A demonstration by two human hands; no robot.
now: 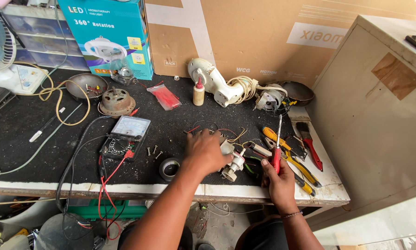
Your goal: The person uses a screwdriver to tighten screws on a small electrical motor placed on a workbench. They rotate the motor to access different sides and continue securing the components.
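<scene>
My left hand (205, 152) rests palm down on a small white switch assembly (234, 163) with loose coloured wires (235, 135), near the workbench's front edge. My right hand (276, 178) grips a red-handled screwdriver (277, 147), its shaft pointing up and away from me, just right of the switch assembly. A roll of black tape (169, 168) lies just left of my left hand, with a few screws (153, 151) beyond it.
An analog multimeter (125, 136) with red and black leads sits to the left. Yellow-handled pliers (289, 155) and a red paintbrush (309, 142) lie right. Behind are a rusty motor (117, 102), glue bottle (198, 94), white fan housing (215, 81), metal bowls (85, 84), cardboard boxes (245, 37) and a beige cabinet (374, 106).
</scene>
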